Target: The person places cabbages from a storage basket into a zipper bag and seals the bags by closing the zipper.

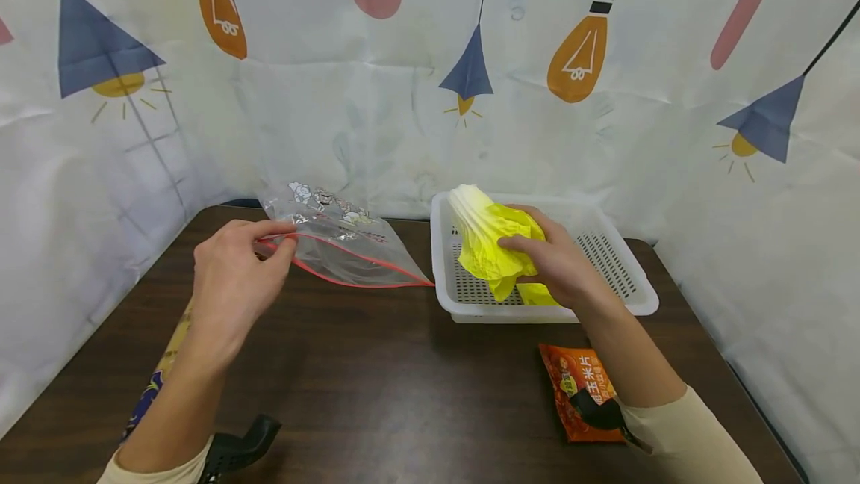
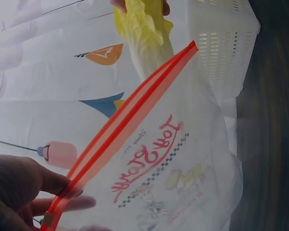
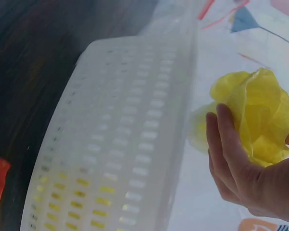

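My left hand [image 1: 238,275] pinches the red zip edge of a clear printed zip bag [image 1: 349,234], whose mouth gapes toward me. In the left wrist view, thumb and fingers grip the red zip strip [image 2: 130,118] near its slider. My right hand [image 1: 554,256] holds a yellow-green cabbage leaf bundle [image 1: 493,237], white stem end pointing up and left, above the white perforated basket [image 1: 446,297]. Fingers and thumb wrap its leafy end in the right wrist view. Another yellow leaf piece [image 1: 535,294] lies in the basket below the hand.
An orange snack packet [image 1: 581,387] lies in front of the basket, partly behind the right wrist strap. A long patterned package [image 1: 157,372] lies at the left, mostly behind the left forearm. A printed cloth [image 1: 403,118] hangs behind the dark wooden table [image 1: 390,387].
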`<control>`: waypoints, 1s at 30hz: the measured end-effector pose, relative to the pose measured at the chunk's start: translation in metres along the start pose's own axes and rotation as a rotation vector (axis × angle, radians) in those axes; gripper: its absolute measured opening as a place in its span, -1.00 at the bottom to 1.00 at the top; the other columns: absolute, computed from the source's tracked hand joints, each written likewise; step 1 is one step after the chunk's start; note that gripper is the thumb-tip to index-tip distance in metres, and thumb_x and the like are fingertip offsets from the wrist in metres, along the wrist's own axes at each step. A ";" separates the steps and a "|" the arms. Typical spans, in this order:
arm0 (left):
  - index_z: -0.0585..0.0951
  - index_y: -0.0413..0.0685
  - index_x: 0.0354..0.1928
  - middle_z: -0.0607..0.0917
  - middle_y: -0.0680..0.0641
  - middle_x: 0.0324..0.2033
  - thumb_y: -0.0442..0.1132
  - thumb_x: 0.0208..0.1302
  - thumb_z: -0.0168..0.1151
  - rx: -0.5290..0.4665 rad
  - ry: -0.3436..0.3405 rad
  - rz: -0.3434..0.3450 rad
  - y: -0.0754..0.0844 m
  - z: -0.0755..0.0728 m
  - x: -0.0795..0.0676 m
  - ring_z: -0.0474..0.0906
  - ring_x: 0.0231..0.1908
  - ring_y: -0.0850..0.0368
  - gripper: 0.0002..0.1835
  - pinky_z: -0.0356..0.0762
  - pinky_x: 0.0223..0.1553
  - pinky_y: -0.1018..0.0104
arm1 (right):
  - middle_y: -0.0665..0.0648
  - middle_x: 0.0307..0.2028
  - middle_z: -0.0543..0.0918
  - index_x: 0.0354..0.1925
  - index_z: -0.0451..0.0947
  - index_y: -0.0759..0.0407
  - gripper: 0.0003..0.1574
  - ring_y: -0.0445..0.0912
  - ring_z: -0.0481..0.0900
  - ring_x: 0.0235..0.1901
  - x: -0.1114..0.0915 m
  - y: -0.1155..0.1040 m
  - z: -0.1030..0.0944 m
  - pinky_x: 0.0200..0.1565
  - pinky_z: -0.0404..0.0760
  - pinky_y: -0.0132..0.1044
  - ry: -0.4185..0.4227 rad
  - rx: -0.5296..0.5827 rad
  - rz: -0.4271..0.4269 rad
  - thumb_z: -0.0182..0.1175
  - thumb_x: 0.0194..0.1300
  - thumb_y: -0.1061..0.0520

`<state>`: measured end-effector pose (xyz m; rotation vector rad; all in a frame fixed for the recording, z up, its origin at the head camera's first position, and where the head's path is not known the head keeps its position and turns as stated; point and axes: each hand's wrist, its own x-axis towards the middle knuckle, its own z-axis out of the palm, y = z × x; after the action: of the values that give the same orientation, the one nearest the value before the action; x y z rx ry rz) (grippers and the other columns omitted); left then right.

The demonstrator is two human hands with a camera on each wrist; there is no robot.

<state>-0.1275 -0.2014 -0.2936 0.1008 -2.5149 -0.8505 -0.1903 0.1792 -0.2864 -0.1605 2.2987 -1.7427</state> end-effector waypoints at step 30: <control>0.84 -0.04 -0.03 0.77 -0.22 -0.15 -0.11 0.39 0.28 -0.007 0.150 0.021 0.009 0.005 -0.003 0.79 -0.29 -0.16 -0.73 0.46 -0.04 -0.12 | 0.09 0.39 0.38 0.48 0.39 -0.17 -0.28 0.15 0.53 0.12 -0.057 -0.017 0.042 -0.02 0.72 -0.18 -0.377 -0.025 -0.280 0.24 0.45 0.22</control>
<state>-0.1267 -0.1914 -0.2927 0.1313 -2.3690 -0.8124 -0.1255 0.1488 -0.2730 -0.7781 2.0950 -1.6313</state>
